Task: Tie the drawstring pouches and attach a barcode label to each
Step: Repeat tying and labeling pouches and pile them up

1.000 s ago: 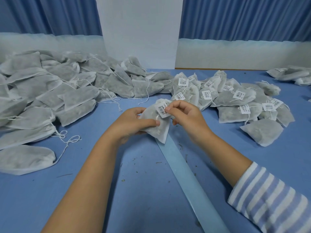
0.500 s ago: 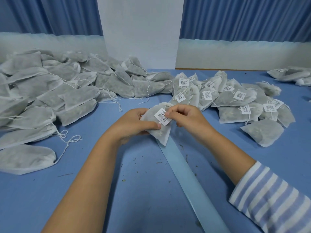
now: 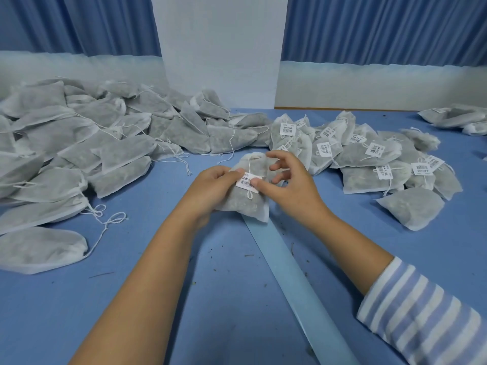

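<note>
So both hands are on one drawstring pouch [image 3: 246,200], held just above the blue table [image 3: 210,299] in the middle, right over the far end of a pale blue strip [image 3: 290,275]. The pouch is thin white fabric and you can see dark crumbly stuff packed inside through it; can't tell what it is. Its neck is cinched up.

Orientation: the gathered neck points away from the person and the flat bottom seam faces them, so the long axis runs pretty much near-to-far, with the bottom leaning a bit to the right. The drawstring [image 3: 249,168] runs down the front from the neck to a barcode label [image 3: 247,182], which sits crosswise on the pouch.

The left hand [image 3: 210,188] grips the pouch's left side, fingers curled around it and thumb at the label's left end. The right hand [image 3: 288,187] isn't gripping anything: its thumb tip just presses on the label's right end and the other fingers are spread loose beside the pouch.

Off to the left there's a big heap of unlabelled pouches [image 3: 79,146], same dark fill, strings trailing loose. To the right is a pile of labelled pouches [image 3: 369,159], each with a barcode tag showing.
</note>
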`<action>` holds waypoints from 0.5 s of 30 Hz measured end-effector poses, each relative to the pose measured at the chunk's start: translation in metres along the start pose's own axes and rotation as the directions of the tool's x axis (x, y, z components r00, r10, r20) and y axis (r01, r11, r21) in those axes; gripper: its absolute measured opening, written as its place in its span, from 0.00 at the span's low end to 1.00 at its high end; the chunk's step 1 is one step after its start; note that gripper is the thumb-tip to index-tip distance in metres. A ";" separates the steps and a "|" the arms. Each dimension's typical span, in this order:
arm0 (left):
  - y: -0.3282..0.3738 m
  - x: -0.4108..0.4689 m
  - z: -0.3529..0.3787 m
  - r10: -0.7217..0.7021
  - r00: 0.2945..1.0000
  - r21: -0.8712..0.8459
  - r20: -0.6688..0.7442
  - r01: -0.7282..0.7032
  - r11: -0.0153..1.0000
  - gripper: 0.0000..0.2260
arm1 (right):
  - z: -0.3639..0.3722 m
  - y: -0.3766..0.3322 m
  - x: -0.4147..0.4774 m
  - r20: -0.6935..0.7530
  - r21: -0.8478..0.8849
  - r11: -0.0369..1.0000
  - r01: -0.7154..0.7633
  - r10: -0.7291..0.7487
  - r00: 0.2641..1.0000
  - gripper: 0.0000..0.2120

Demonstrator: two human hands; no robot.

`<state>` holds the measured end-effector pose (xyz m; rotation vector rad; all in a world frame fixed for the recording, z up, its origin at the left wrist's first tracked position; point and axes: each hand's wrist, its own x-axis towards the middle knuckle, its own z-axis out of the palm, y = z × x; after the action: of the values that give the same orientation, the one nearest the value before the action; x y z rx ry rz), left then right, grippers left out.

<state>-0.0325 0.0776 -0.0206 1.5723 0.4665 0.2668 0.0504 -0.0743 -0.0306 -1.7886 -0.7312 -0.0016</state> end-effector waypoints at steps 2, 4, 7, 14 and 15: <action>0.002 -0.002 0.000 0.001 1.000 -0.074 0.008 0.000 0.997 0.06 | -0.001 -0.003 0.001 0.051 0.165 0.967 -0.192 0.186 0.981 0.23; 0.003 -0.003 0.002 0.014 1.000 -0.111 0.027 -0.011 0.994 0.06 | -0.002 -0.003 0.003 0.184 0.338 0.866 -0.368 0.323 0.928 0.13; 0.002 -0.005 0.003 0.023 0.998 -0.114 0.055 -0.017 0.993 0.06 | -0.002 -0.004 0.004 0.377 0.557 0.665 -0.498 0.332 0.865 0.08; 0.000 -0.003 0.006 0.025 0.999 -0.162 0.041 -0.018 0.987 0.07 | -0.002 -0.006 0.004 0.412 0.591 0.624 -0.512 0.313 0.856 0.14; -0.001 -0.003 0.006 0.026 0.999 -0.180 0.034 -0.019 0.984 0.08 | -0.002 -0.006 0.003 0.412 0.576 0.648 -0.498 0.296 0.862 0.13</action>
<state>-0.0323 0.0714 -0.0213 1.4045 0.3860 0.2894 0.0504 -0.0735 -0.0234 -1.2071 -0.4202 0.7558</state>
